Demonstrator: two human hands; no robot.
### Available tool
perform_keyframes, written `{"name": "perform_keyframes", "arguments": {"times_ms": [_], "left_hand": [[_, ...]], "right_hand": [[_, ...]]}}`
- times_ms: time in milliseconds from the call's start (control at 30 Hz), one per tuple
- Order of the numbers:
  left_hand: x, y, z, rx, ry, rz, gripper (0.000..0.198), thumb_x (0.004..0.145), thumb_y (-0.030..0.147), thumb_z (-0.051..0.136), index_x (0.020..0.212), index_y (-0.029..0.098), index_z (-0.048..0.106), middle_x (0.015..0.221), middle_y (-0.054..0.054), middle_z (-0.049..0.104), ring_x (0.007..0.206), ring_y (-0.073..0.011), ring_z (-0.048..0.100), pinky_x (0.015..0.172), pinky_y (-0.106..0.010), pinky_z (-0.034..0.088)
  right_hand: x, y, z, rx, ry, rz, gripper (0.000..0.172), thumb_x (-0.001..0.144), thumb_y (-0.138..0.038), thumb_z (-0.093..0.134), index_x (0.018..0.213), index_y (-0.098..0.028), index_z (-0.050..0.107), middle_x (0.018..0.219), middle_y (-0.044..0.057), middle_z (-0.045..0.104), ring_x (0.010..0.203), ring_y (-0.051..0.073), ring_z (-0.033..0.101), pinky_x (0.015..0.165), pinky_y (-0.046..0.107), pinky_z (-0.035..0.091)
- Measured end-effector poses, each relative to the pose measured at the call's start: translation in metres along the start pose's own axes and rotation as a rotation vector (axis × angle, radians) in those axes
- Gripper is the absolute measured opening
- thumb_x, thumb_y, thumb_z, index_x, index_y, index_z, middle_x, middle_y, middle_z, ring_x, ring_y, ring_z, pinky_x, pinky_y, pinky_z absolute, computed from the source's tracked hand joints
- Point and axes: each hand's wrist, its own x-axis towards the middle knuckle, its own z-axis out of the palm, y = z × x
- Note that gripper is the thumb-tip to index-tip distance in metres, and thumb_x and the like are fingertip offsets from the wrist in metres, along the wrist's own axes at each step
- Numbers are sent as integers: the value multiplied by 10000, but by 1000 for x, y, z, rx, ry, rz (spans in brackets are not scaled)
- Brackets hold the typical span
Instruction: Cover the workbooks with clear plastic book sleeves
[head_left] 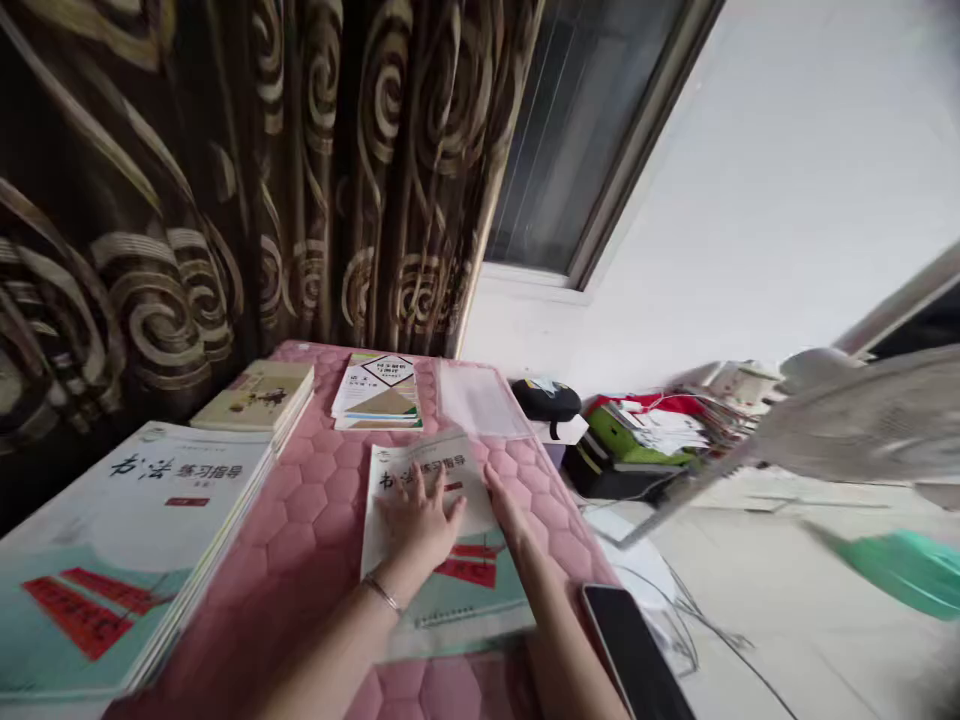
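Observation:
A calligraphy exercise book [450, 605] with a white and teal cover and red strips lies in front of me on the pink quilted table cover [341, 525]. My left hand [424, 525] rests flat on its cover, fingers spread over the title, a bracelet on the wrist. My right hand [510, 510] is edge-on along the book's right side, its fingers stretched out and touching or very close to the edge. Neither hand grips anything.
A stack of matching exercise books [161, 480] stands at the left, with tan booklets [259, 395] behind. Farther back lie thin booklets [379, 390] and a clear plastic sleeve [480, 400]. A phone [634, 650] is near the right edge. A black case [546, 400] stands beyond. Dark curtain [360, 180] borders the left.

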Motion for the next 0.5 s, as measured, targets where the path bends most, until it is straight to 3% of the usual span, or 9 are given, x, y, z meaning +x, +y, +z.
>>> {"name": "perform_keyframes", "arguments": {"times_ms": [67,200,300,367,500], "left_hand": [[0,3,4,18,-4,-1,624,906,613,378,1477,362,387,1606,-105,271,1413,-523,231,1031,-792,183],[2,-15,-2,39,40,30,529,945,441,400,1441,274,474,1577,-137,330,1400,-456,312,1055,-683,310],[9,-50,-18,37,94,4,474,941,229,389,1389,154,523,1472,-210,444,1309,-371,460,1022,-523,421],[16,-73,-28,-21,59,-90,440,919,140,402,1334,109,549,1331,-239,547,1226,-331,543,1007,-467,430],[28,-96,-33,-153,-17,-157,326,910,93,438,1207,122,570,1146,-179,673,1084,-238,647,893,-326,482]], "right_hand": [[-2,2,3,-7,5,10,341,974,-424,504,991,-124,665,958,41,677,786,132,649,726,287,546],[-5,6,6,-49,48,36,340,903,-326,543,612,-160,599,544,-10,581,571,152,601,499,231,399],[-7,7,5,-89,88,46,284,844,-310,566,597,-171,573,580,17,589,618,169,587,513,243,364],[-7,8,4,-115,107,50,225,815,-312,583,640,-169,583,650,33,617,661,175,580,548,252,374],[-8,9,0,-142,105,75,114,745,-269,646,739,-163,602,758,50,667,725,186,600,600,260,410]]}}
